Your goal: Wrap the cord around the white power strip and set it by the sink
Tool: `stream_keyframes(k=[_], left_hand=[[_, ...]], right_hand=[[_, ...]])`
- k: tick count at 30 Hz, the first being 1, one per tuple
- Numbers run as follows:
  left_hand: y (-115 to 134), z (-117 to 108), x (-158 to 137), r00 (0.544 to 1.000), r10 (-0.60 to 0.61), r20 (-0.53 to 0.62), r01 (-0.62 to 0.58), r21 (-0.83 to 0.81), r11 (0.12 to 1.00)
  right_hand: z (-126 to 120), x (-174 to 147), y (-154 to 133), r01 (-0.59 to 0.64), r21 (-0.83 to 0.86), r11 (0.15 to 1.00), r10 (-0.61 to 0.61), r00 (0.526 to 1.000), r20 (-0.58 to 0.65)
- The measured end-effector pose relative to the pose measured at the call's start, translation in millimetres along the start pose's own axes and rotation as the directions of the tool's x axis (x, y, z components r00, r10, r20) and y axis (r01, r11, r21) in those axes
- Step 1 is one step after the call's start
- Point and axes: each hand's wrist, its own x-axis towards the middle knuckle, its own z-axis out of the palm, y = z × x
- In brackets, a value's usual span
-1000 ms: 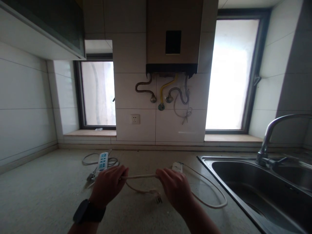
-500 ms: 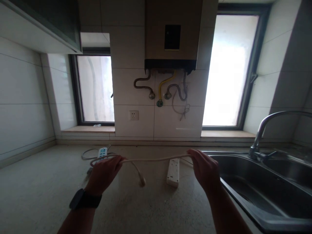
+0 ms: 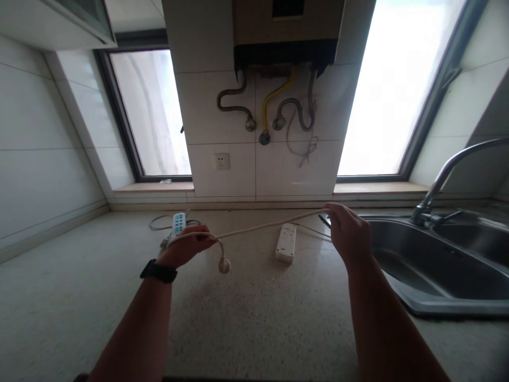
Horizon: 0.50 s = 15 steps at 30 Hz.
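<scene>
Tautly, the white cord [image 3: 266, 226] stretched over the counter [image 3: 254, 329]: the left hand [image 3: 194, 242] grasped it near its hanging plug [image 3: 225, 265], the right hand [image 3: 349, 231] gripped it near the sink [image 3: 457, 306], and a white power strip [image 3: 286, 243] lay between them.

Hands [image 3: 350, 233] wider apart, longer stretch of cord [image 3: 270, 225] between them, white power strip [image 3: 286, 242] (earlier mostly hidden) now uncovered

A water heater [image 3: 254, 24] hangs on the tiled wall [image 3: 201, 114] in my feed, with a yellow pipe [image 3: 265, 109] and two flexible metal hoses [image 3: 220, 101] beneath. Lower left, I spot a wall socket [image 3: 221, 161]. Windows [image 3: 397, 106] flank the water heater; at far right, a chrome faucet [image 3: 442, 174] stands over the double-bowl sink [image 3: 457, 307].
</scene>
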Motion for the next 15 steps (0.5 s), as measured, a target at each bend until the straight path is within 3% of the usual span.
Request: stream_keyframes(k=[3,5,8,10,12,15], left_hand=[[-4.4,0.2,-1.6,0.977,0.004,0.214,0.042,-0.211,0.977],[-8.6,1.9,-2.8,0.969,0.042,0.245,0.072,-0.439,0.896],[-14.7,7.0,-3.6,0.984,0.09,0.156,0.068,-0.787,0.614],[-16.1,11.0,-3.0,0.995,0.077,0.071,0.03,-0.9,0.436],[-14.2,15.0,-1.6,0.999,0.046,0.009,-0.008,-0.933,0.359],[-7.2,21.3,1.2,0.999,0.034,-0.003,-0.015,-0.924,0.383]], right_hand=[[1.3,-0.9,6.1,-0.031,0.02,0.999,0.031,0.999,0.037],[4.8,-2.0,8.6,-0.051,0.043,0.998,0.047,0.995,0.084],[14.1,-4.4,6.0,-0.078,0.102,0.992,0.058,0.98,0.188],[21.8,-6.6,0.3,-0.088,0.134,0.987,0.048,0.96,0.276],[29.0,-9.2,-6.0,-0.105,0.146,0.984,0.044,0.929,0.367],[36.3,-13.6,-12.6,-0.154,0.138,0.978,0.071,0.876,0.477]])
